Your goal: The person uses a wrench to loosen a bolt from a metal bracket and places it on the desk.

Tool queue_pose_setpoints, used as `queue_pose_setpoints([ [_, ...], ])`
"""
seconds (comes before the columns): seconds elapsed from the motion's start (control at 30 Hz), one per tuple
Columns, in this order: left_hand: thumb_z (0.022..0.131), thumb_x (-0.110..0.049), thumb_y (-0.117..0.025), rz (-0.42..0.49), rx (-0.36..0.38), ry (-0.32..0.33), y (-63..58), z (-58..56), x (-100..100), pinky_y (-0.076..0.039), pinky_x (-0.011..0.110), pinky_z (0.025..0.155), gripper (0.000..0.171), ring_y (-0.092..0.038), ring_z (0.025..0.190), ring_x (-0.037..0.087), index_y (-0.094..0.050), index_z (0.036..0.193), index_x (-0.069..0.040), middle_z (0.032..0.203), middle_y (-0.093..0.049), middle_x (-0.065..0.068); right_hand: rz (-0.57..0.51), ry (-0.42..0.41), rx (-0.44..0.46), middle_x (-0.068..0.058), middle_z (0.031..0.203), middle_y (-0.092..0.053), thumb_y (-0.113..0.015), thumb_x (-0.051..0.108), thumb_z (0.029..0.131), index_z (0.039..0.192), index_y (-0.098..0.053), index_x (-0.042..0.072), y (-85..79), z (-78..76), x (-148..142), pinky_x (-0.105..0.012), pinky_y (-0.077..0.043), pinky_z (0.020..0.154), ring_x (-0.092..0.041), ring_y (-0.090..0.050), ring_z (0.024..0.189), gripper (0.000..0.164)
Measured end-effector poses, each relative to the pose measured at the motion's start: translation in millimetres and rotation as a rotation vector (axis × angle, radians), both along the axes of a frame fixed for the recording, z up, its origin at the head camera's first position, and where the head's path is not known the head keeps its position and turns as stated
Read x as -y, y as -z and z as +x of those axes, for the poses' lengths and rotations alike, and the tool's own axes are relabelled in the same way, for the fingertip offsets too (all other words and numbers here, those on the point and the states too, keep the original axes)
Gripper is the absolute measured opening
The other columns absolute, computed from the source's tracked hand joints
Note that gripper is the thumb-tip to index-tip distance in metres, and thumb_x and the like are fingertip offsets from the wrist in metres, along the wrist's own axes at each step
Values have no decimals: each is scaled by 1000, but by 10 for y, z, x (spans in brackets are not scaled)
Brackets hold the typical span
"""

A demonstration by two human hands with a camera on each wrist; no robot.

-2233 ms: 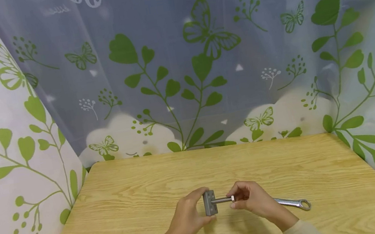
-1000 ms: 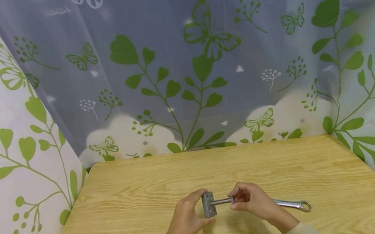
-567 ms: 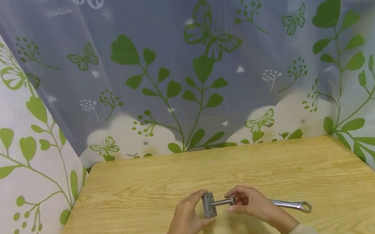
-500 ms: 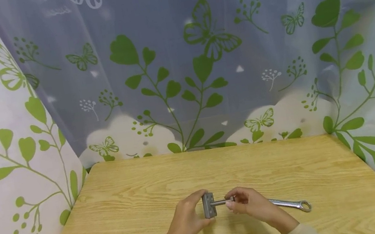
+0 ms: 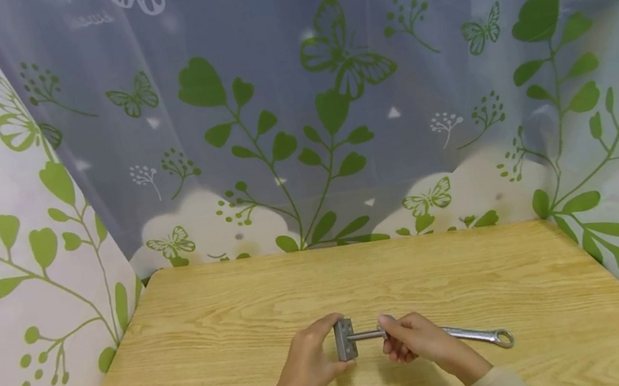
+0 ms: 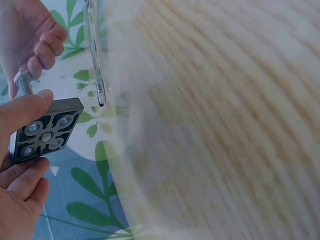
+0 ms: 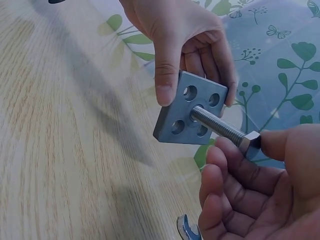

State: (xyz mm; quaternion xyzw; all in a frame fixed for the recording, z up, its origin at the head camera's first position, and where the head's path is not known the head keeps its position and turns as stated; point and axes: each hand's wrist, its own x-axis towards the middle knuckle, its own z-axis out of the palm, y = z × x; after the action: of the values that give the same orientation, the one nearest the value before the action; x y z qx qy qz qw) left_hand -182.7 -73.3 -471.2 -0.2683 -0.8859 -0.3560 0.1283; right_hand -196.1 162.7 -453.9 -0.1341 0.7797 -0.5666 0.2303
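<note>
My left hand (image 5: pixel 306 357) grips a square grey metal plate (image 5: pixel 345 339) by opposite edges, thumb on one side and fingers on the other. Through the plate's centre runs a hex bolt (image 7: pixel 220 125), its threaded shank sticking out toward the right hand. Several round holes surround it on the plate face in the right wrist view. At the bolt's far end, my right hand (image 5: pixel 423 341) pinches the hex head (image 7: pixel 250 145) between thumb and curled forefinger. The left wrist view shows the plate's recessed back face (image 6: pixel 47 131), with the bolt's tip visible at its centre.
A combination wrench (image 5: pixel 477 334) lies on the wooden table (image 5: pixel 232 315) just right of the right hand, its near end hidden behind that hand. Printed curtains (image 5: pixel 420 85) with leaves and butterflies enclose the table at the back and sides.
The right hand has shifted its hold on the bolt head: its thumb, earlier below, is now on top, and the fingers have rolled underneath. The left hand and plate stay nearly in place.
</note>
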Motion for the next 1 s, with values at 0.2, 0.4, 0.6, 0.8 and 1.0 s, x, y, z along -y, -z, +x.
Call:
queue_pose_setpoints([
  [0.2,62,-9,-90,-23,12,-7,33,25,11,-52,38,96,71,-63,111,29,-57,124,1,121,-64,15,15,-6,-26,-1,73,-61,-50,37,100,87,-65,-6,16,3,-7,-26,-53,62,-13,-59,66,48],
  [0.4,61,-9,-90,-11,18,-12,55,35,19,-52,38,96,72,-63,110,30,-57,124,1,121,-64,15,12,-6,-75,-3,75,-61,-54,33,98,95,-66,-9,20,9,-12,-31,-55,63,-15,-58,69,43],
  [0.6,62,-10,-90,-11,39,-14,67,32,20,-52,39,97,72,-62,111,30,-57,125,1,123,-64,15,13,25,-105,-2,77,-62,-63,26,94,104,-66,-6,29,24,-14,-36,-57,69,-16,-59,72,34],
  [0.8,62,-12,-90,-19,33,-18,63,31,21,-52,40,97,72,-63,111,29,-57,125,0,122,-64,14,-3,57,-178,-4,80,-63,-73,11,85,108,-67,-2,35,10,-6,-23,-51,63,-12,-57,73,28],
  [1.0,63,-12,-89,-13,25,-18,21,12,17,-51,38,97,72,-62,112,29,-57,126,1,123,-64,14,-8,47,-237,-7,82,-62,-73,8,83,107,-68,-2,-1,-20,-23,-19,-48,59,-10,-56,71,26],
])
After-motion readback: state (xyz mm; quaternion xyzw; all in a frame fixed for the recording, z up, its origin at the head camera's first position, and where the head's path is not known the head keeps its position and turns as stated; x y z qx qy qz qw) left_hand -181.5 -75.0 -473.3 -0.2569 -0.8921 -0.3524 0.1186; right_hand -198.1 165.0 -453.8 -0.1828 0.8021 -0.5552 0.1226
